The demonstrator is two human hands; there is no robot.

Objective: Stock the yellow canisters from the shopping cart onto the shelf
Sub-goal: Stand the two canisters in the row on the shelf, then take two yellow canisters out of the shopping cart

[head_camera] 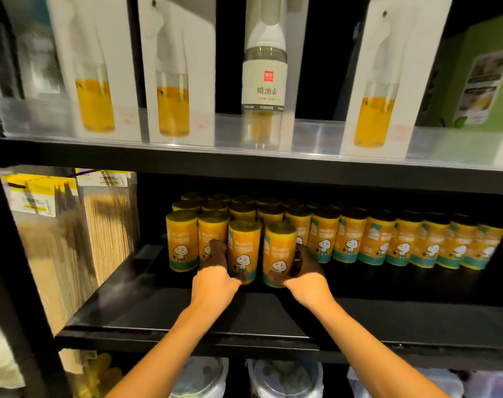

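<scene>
Several yellow canisters with a cartoon figure stand in rows on the black middle shelf (pixel 158 308). Two of them stand in front of the rows, side by side. My left hand (pixel 215 278) grips the left front canister (pixel 244 248) low on its left side, fingers curled round it. My right hand (pixel 304 275) grips the right front canister (pixel 279 251) from its right side, thumb across the label. Both canisters are upright with their bases on the shelf. A long row of canisters (pixel 402 242) runs off to the right. The shopping cart is out of view.
Packs of bamboo skewers (pixel 100 225) stand at the shelf's left end. The upper shelf holds boxed oil sprayers (pixel 175 81) and one unboxed sprayer bottle (pixel 264 81) behind a clear rail. Bare black shelf lies in front of the canisters. Plastic tubs (pixel 284 380) sit below.
</scene>
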